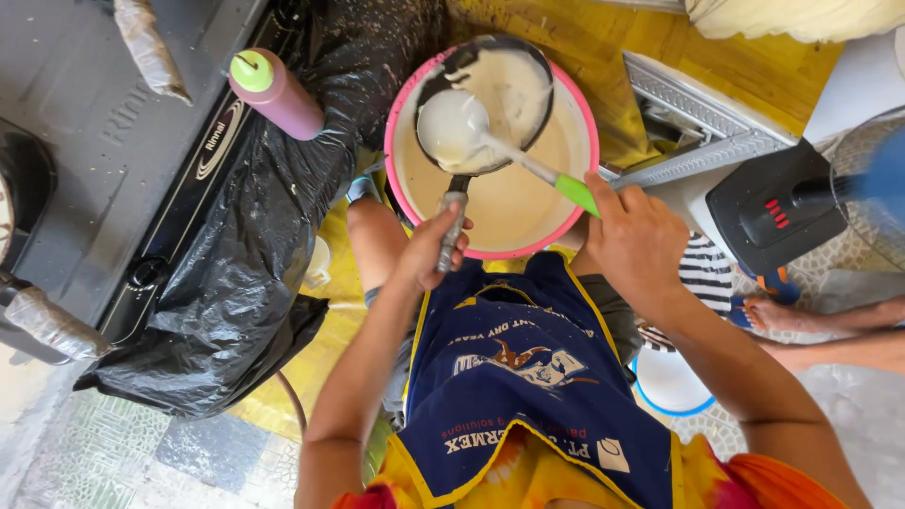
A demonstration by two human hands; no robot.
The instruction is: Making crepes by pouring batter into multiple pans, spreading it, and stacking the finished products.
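Gripping pan handle (452,221) and ladle (471,132), both hands (429,247) (633,236) closed over basin (584,123)

Makeshift cooking spot at floor level, likely a home or street-side kitchen. Gas stove (113,179) at left, half draped in batter-spattered black plastic (255,273). Pink basin of pale batter (584,160) on yellow sheeting. Squeeze bottle (275,91) on the stove. Patterned floor tiles (123,452), electric fan (801,203) at right.

The left hand (432,247) grips a small black frying pan (490,94) over a pink basin of pale batter (566,203); the right hand (633,238) tips a green-handled ladle (455,127), seemingly full, into it.
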